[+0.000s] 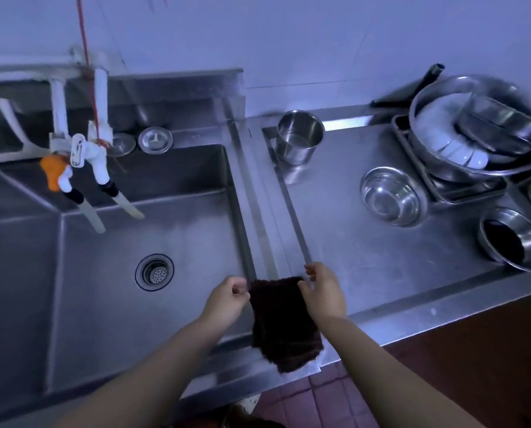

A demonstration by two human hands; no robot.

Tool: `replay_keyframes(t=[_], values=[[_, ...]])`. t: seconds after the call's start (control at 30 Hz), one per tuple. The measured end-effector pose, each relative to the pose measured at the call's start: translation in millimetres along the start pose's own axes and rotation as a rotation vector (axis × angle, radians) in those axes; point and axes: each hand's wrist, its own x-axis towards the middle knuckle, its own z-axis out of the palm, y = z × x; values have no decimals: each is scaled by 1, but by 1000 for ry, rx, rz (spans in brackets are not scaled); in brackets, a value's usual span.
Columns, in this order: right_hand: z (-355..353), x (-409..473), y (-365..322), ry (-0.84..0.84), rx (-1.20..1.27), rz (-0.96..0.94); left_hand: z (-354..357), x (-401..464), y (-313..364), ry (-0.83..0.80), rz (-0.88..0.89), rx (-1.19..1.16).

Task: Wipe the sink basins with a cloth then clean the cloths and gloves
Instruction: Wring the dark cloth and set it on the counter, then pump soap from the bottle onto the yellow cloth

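Observation:
A dark brown cloth (284,322) hangs flat between my two hands, over the sink's right rim. My left hand (225,299) pinches its upper left corner. My right hand (323,293) pinches its upper right corner. The lower end of the cloth dangles past the counter's front edge. Left of the cloth lies the steel sink basin (109,273), with a round drain strainer (154,272) in its floor. No gloves are in view.
White taps with an orange handle (72,162) hang over the basin's back left. On the steel counter (366,267) stand a steel cup (299,137), two small bowls (392,196) (513,239) and a large pan of stacked dishes (480,128). Red floor tiles lie below.

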Motion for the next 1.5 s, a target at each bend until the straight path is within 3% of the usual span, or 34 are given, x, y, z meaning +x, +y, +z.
replay_keyframes(t=[0.13,0.3,0.43,0.57,0.87,1.13,1.5], values=[[7,8,-43,50,-303,-528,-30,-10,-7,37,51,31],[41,1,-114,-261,-640,-829,-89,-34,-27,140,27,156],[80,-25,-170,-385,-839,-894,-149,-65,-54,256,-37,402],[119,-70,-232,-415,-920,-963,-216,-108,-97,331,-66,422],[236,-227,-371,-477,-891,-1114,-387,-246,-254,565,-112,562],[355,-370,-480,-553,-796,-1227,-507,-371,-396,769,-241,458],[475,-471,-605,-615,-733,-1388,-610,-453,-502,966,-427,310]])
